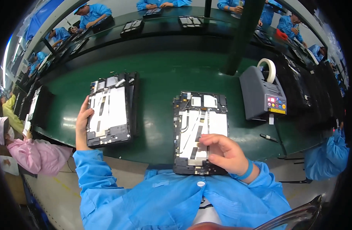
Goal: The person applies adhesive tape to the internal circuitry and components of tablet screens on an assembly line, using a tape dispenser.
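Two open-backed tablets with bare white batteries, cables and black frames lie in front of me. The left tablet [116,109] rests on a dark piece beneath it, perhaps another one. My left hand [84,120] grips its left edge, thumb on top and the other fingers mostly hidden. Nearer my body, the right tablet [218,124] lies at the front edge of the green table. Over its lower right part is my right hand [227,153], with a blue band on the wrist. Thumb and fingers are apart and curved, and nothing shows between them.
A grey tape dispenser [256,94] with a cream tape roll [272,71] stands at the right, beside a dark stack [295,88]. A black pen [268,138] lies before it. A green post [239,46] rises behind. Other people in blue work across the bench.
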### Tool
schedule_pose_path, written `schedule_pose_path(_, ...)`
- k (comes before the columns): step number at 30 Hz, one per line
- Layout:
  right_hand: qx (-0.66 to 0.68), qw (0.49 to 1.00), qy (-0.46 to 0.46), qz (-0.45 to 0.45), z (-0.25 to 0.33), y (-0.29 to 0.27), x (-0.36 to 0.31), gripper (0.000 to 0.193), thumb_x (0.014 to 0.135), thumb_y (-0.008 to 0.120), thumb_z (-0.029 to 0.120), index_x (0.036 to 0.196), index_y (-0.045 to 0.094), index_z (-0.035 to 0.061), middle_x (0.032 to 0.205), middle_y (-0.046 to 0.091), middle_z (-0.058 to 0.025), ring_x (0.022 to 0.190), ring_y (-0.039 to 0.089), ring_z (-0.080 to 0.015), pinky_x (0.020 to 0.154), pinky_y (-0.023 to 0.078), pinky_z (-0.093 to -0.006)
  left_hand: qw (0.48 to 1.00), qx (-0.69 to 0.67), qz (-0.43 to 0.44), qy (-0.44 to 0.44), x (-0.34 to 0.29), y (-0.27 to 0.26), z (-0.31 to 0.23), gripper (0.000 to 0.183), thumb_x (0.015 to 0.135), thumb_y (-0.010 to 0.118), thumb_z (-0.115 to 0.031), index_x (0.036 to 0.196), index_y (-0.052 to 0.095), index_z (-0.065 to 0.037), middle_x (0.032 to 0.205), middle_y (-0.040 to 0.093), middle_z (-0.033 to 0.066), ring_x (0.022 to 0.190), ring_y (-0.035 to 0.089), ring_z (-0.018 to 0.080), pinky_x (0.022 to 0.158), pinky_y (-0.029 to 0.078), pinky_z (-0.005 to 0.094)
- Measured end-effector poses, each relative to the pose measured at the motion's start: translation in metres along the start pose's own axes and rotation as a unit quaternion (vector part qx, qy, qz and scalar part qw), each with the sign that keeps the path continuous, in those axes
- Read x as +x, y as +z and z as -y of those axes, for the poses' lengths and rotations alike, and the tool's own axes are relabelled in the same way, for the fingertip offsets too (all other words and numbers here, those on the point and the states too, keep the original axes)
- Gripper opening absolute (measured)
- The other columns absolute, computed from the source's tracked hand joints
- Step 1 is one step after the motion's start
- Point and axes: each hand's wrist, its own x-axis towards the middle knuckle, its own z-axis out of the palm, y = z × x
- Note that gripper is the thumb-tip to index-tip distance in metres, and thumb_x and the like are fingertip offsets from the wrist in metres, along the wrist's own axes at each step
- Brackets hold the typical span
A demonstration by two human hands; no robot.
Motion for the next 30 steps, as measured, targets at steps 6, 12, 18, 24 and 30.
schedule_pose_path(6, -0.088, 0.996, -0.003, -0.011, 0.000, -0.001, -0.004, 0.028, 0.076, 0.061, -0.001, 0.103, 0.057, 0.0008, 0.112, 0.055, -0.0124, 0.111, 0.051, -0.0226, 0.095, 0.039, -0.0326, 0.999, 0.002, -0.022, -0.029, 0.014, 0.045, -0.017, 0.067, 0.077, 0.052, 0.003, 0.140, 0.028, 0.000, 0.126, 0.050, 0.0169, 0.102, 0.057, 0.0190, 0.091, 0.044, 0.0278)
schedule_pose_path(12, -0.111, 0.994, 0.006, -0.018, 0.006, -0.001, -0.008, 0.023, 0.076, 0.062, 0.000, 0.098, 0.059, 0.0016, 0.106, 0.056, -0.0116, 0.106, 0.053, -0.0228, 0.091, 0.042, -0.0320, 0.993, 0.076, -0.056, -0.072, 0.026, 0.047, -0.023, 0.065, 0.077, 0.054, 0.003, 0.138, 0.033, 0.000, 0.116, 0.056, 0.0145, 0.094, 0.059, 0.0166, 0.084, 0.046, 0.0259)
schedule_pose_path(18, -0.194, 0.980, -0.023, -0.043, 0.014, -0.010, -0.016, 0.018, 0.075, 0.062, 0.000, 0.094, 0.060, 0.0013, 0.102, 0.058, -0.0117, 0.103, 0.054, -0.0253, 0.087, 0.044, -0.0334, 0.910, 0.395, -0.118, -0.039, 0.020, 0.072, -0.044, 0.055, 0.078, 0.061, -0.002, 0.130, 0.045, -0.001, 0.106, 0.060, 0.0094, 0.093, 0.057, 0.0150, 0.080, 0.046, 0.0257)
schedule_pose_path(24, -0.271, 0.859, -0.097, -0.423, -0.003, -0.048, -0.033, 0.027, 0.078, 0.061, 0.007, 0.103, 0.053, 0.0008, 0.101, 0.055, -0.0075, 0.092, 0.050, -0.0170, 0.079, 0.040, -0.0279, 0.913, 0.381, 0.053, 0.134, -0.030, 0.186, -0.055, 0.043, 0.077, 0.054, 0.000, 0.120, 0.052, 0.000, 0.102, 0.057, 0.0066, 0.092, 0.053, 0.0122, 0.071, 0.043, 0.0231)
schedule_pose_path(30, -0.125, 0.758, -0.073, -0.636, -0.012, -0.105, -0.047, 0.037, 0.083, 0.065, 0.021, 0.108, 0.044, 0.0030, 0.094, 0.046, -0.0046, 0.082, 0.043, -0.0107, 0.070, 0.038, -0.0227, 0.947, 0.280, 0.152, -0.050, -0.086, 0.272, 0.020, 0.071, 0.080, 0.066, -0.021, 0.136, 0.030, 0.003, 0.129, 0.042, 0.0174, 0.111, 0.047, 0.0238, 0.080, 0.044, 0.0287)
